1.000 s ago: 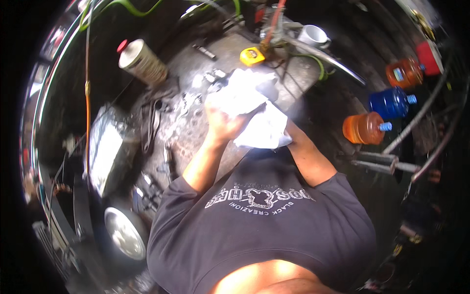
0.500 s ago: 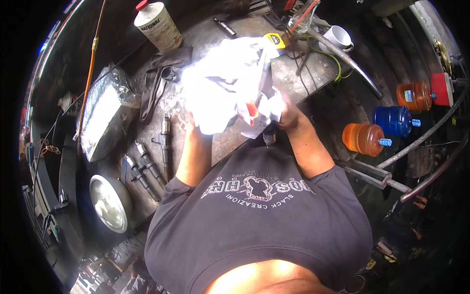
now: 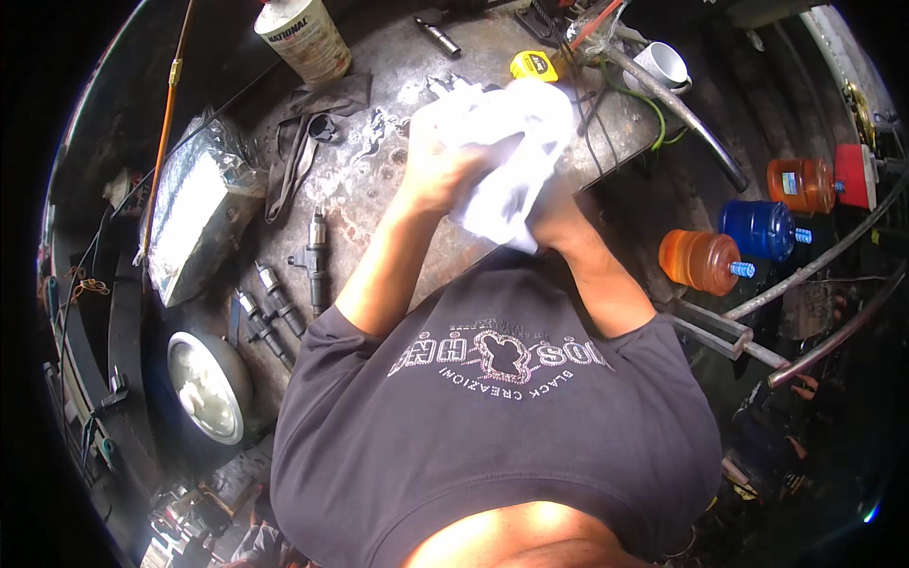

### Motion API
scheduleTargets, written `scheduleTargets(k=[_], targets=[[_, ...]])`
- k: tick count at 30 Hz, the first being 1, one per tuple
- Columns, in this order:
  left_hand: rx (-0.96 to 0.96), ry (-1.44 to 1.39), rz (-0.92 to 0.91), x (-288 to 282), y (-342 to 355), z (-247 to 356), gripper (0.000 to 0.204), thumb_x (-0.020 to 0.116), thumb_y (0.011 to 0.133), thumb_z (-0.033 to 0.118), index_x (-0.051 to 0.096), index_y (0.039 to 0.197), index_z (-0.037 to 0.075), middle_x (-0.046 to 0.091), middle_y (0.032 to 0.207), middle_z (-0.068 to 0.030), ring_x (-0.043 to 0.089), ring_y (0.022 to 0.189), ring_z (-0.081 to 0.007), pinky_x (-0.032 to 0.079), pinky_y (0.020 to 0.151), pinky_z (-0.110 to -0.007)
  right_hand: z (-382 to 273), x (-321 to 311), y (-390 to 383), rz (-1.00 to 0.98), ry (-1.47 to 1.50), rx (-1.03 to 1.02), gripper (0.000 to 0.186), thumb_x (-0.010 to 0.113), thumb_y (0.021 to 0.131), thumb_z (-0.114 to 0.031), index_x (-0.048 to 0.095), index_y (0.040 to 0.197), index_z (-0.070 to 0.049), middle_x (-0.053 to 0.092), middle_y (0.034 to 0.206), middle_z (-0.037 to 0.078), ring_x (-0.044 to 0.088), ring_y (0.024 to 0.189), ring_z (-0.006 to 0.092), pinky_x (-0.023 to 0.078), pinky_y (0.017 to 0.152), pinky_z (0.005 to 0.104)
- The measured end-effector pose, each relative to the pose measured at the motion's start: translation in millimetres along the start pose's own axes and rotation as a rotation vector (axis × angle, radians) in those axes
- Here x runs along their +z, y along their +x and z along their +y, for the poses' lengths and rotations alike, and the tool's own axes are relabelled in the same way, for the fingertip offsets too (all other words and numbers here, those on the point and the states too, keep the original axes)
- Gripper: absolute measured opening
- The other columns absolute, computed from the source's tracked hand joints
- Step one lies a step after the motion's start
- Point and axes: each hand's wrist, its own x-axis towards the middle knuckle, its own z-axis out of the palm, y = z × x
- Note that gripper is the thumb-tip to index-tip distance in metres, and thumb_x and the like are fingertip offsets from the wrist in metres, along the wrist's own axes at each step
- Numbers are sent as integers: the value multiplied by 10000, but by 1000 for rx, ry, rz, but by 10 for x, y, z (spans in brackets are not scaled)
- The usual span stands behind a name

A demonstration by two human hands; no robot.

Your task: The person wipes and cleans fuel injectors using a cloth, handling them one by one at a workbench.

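A bright white cloth is bunched between my hands over the worn metal bench. My left hand grips its left side, fingers curled into it. My right hand is closed on its lower right part, fingers mostly hidden. Whatever the cloth wraps, if anything, is hidden. Small metal parts lie just behind it, and a yellow tape measure lies beyond. Dark metal injectors lie left of my forearm, near a dark strap.
A can, metal cylinder, white mug, pipe and hoses surround the bench's back. Wrapped package and round metal basin sit left. Orange and blue jugs stand right, off the bench.
Since half a second ago my left hand has moved up and right onto the cloth, which is more gathered. The red piece and dark metal part seen in it then are now out of sight.
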Motion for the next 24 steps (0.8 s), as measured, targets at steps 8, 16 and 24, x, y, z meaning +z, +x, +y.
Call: scheduleTargets(k=[8, 16, 24], targets=[[584, 115, 267, -215, 311, 57, 121, 588, 698, -102, 610, 776, -11, 602, 723, -28, 559, 639, -91, 449, 562, -219, -142, -207, 62, -472, 530, 62, 173, 511, 766, -75, 586, 892, 16, 619, 777, 69, 581, 680, 143, 472, 618, 283], [362, -152, 514, -230, 107, -152, 195, 608, 696, -17, 545, 875, 24, 585, 800, -47, 561, 699, -110, 467, 618, -244, -135, -263, 151, -336, 618, -8, 237, 487, 699, -74, 605, 872, 38, 638, 740, 82, 596, 628, 153, 471, 578, 271], [-77, 140, -8, -327, -22, 158, 374, 664, 676, 81, 569, 1031, 15, 605, 879, -76, 579, 735, -140, 485, 686, -282, -267, -239, 132, -348, 318, 131, 244, 550, 747, -37, 609, 972, 38, 650, 851, 103, 615, 738, 160, 476, 643, 296]])
